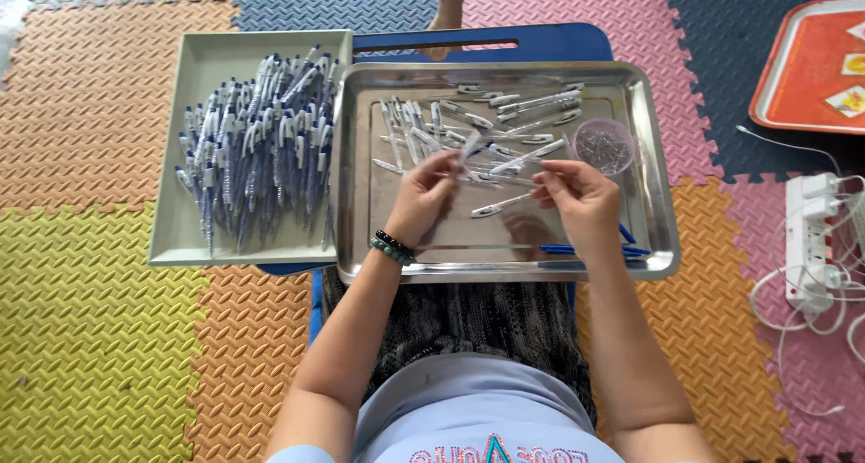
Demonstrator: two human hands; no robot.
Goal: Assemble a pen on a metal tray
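Observation:
Both my hands hover over a shiny steel tray [662, 170] strewn with clear pen barrels [518, 103]. My left hand [422, 197], with bead bracelets at the wrist, pinches one end of a clear pen barrel [473, 148]. My right hand [577, 197] pinches the other end of what looks like the same thin part; the contact is small and hard to make out. Another clear barrel [500, 204] lies on the tray between the hands. A small round clear cup of tiny springs [604, 146] stands just beyond my right hand. Blue refills [590, 249] lie under my right wrist.
A grey plastic tray [194, 76] on the left holds a heap of assembled blue-and-white pens [257, 148]. Both trays rest on a blue low table [559, 41]. An orange tray [802, 67] and a white power strip [806, 238] with cables lie right, on coloured foam mats.

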